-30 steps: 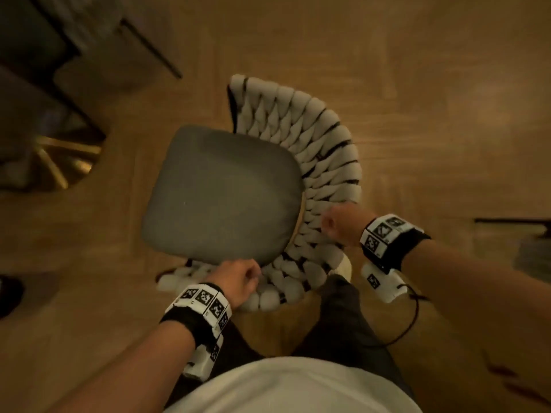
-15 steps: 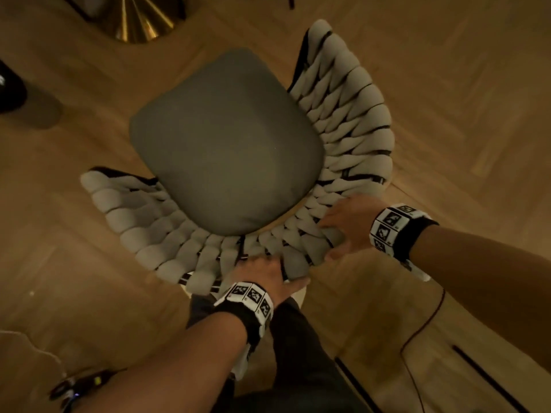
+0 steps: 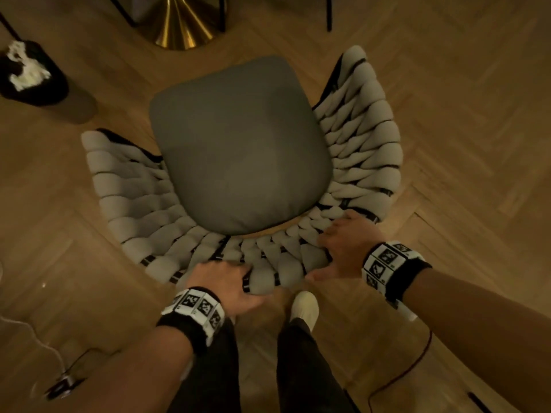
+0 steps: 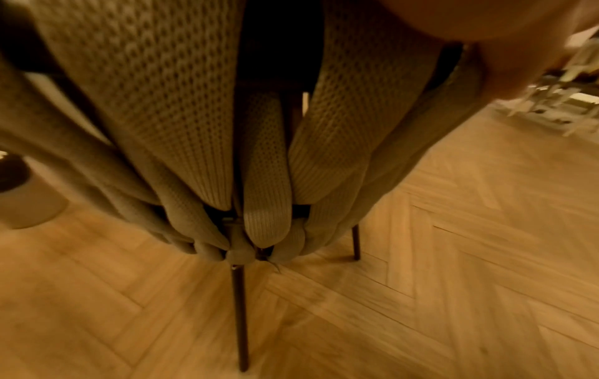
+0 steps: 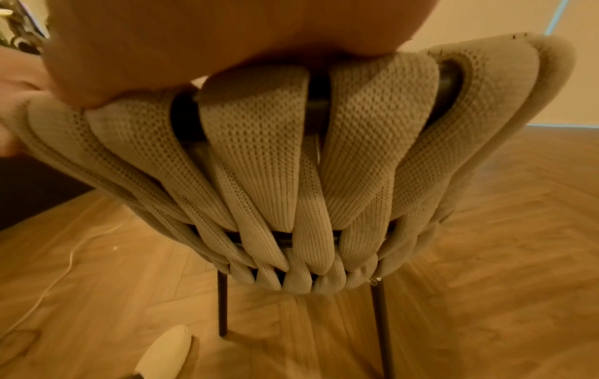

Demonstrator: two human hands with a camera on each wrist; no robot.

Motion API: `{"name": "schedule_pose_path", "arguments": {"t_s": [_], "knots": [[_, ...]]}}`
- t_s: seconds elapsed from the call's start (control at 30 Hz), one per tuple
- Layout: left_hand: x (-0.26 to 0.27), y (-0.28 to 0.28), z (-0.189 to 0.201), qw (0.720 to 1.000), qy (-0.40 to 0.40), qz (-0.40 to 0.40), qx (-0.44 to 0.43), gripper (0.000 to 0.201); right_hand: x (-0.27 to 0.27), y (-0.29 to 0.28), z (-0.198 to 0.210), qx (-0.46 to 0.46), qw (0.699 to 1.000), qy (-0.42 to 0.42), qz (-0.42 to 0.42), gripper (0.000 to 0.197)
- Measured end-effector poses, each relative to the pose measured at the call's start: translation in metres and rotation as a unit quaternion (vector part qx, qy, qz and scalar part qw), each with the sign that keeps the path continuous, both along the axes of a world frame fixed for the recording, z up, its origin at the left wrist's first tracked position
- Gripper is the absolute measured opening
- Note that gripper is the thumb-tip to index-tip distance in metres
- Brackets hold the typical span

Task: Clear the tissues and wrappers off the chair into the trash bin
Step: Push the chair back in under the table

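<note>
While both hands hold the top rim of its woven backrest, the chair (image 3: pixel 238 150) stands on the herringbone wood floor (image 3: pixel 462 99) with its grey seat cushion (image 3: pixel 238 144) bare of any tissue or wrapper. The left hand (image 3: pixel 222 283) grips the padded rim at the middle of the backrest, fingers curled over the top and thumb on the outer side. The right hand (image 3: pixel 347 248) holds the rim further toward the backrest's right end, fingers folded over onto the inner side of the woven straps and thumb spread along the outer edge. From the wrist views the knitted straps (image 5: pixel 259 159) run down to a dark metal frame and thin dark legs (image 4: pixel 239 320). Off the chair's front left corner, well apart from it, the trash bin (image 3: pixel 44 90) sits on the floor with white crumpled tissues (image 3: pixel 25 70) inside its dark liner. Beyond the front edge of the seat stands a gold table base (image 3: pixel 182 28). A white shoe (image 3: pixel 304 307) shows just behind the backrest.
</note>
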State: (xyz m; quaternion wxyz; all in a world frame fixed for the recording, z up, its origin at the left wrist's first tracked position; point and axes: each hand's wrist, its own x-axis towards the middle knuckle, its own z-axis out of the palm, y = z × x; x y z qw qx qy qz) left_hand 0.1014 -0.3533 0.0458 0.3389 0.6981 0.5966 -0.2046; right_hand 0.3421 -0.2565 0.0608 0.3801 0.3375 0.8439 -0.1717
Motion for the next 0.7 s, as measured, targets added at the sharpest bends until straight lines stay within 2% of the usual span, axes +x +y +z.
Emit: {"name": "schedule_pose_path", "arguments": {"t_s": [0.1, 0.27, 0.4, 0.6, 0.7], "knots": [[-0.062, 0.022, 0.007, 0.999, 0.031, -0.007, -0.017, 0.09, -0.06, 0.006, 0.003, -0.002, 0.999, 0.015, -0.049, 0.113], [-0.161, 0.057, 0.014, 0.992, 0.099, -0.074, -0.013, 0.103, -0.158, 0.017, 0.004, -0.01, 0.995, 0.029, -0.099, 0.104], [-0.22, 0.095, 0.014, 0.991, 0.098, -0.094, -0.008, 0.105, -0.218, 0.048, 0.003, 0.001, 0.993, 0.034, -0.109, 0.094], [-0.289, 0.165, 0.023, 0.992, 0.092, -0.091, 0.014, 0.089, -0.289, 0.123, 0.006, 0.037, 0.995, 0.012, -0.089, 0.093], [-0.317, 0.206, 0.026, 0.991, 0.099, -0.083, 0.015, 0.088, -0.319, 0.164, 0.007, 0.044, 0.995, 0.015, -0.091, 0.095]]}}
